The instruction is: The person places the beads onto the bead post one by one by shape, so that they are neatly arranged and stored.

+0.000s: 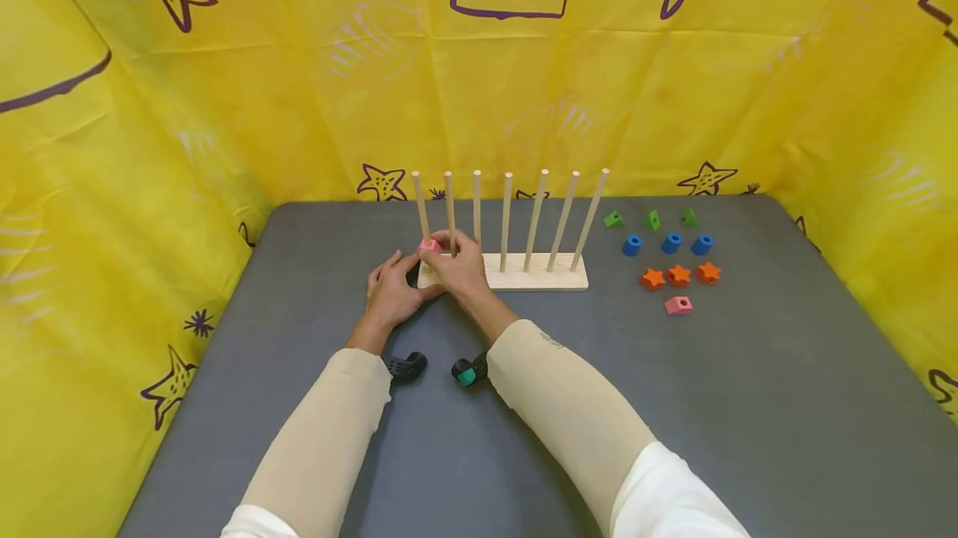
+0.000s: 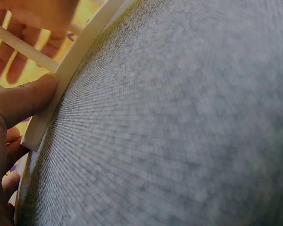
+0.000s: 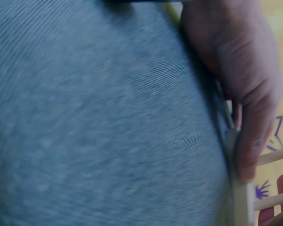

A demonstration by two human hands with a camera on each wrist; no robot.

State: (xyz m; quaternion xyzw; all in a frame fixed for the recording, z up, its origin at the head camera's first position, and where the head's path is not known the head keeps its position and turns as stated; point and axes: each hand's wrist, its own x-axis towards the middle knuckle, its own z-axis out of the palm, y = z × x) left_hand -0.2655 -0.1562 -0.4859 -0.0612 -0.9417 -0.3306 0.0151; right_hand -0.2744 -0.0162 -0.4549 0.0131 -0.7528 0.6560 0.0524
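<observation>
A wooden peg stand point(image 1: 531, 276), a pale base with several upright dowels, stands in front of me. My left hand point(image 1: 394, 293) grips the base's left end; in the left wrist view its thumb point(image 2: 35, 96) presses the front edge, with other fingers around the end. A pink block point(image 1: 429, 246) is around the leftmost dowel, low down. My right hand point(image 1: 461, 268) reaches between the dowels and pinches this block between thumb and fingers. Its fingers partly hide the block. The right wrist view shows the left hand point(image 3: 247, 84) at the base.
Right of the stand lie green triangular blocks point(image 1: 654, 220), blue cylinders point(image 1: 671, 243), orange stars point(image 1: 678, 275) and another pink block point(image 1: 678, 305), all with holes. The grey table point(image 1: 786, 405) meets a yellow patterned cloth point(image 1: 299, 106) behind and at the sides.
</observation>
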